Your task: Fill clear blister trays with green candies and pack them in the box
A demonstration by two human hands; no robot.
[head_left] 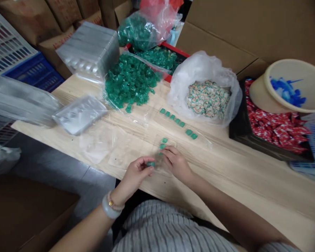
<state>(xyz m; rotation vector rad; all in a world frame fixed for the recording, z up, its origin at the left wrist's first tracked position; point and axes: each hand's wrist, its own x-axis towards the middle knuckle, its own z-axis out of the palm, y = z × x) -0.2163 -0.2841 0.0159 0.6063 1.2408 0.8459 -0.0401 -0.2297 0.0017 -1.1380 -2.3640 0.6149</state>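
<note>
My left hand [137,174] is closed, its thumb and fingers pinching a small green plastic piece [151,163] above the front of the table. Just to the right, my right hand [176,162] has its fingertips together over more green pieces [164,140] lying in a column on clear plastic film. Whether those fingertips hold one of them is hidden. Farther back, several like green pieces [172,117] form a slanting row on the wood. Flat clear plastic sheets [97,141] lie left of my hands.
Behind is a heap of green pieces [132,78] on clear plastic. A white bag [178,80] of small printed pieces stands right of it. Farther right are a black crate [267,148] of red packets and a cream bucket [259,87]. Stacked clear trays [89,45] stand back left.
</note>
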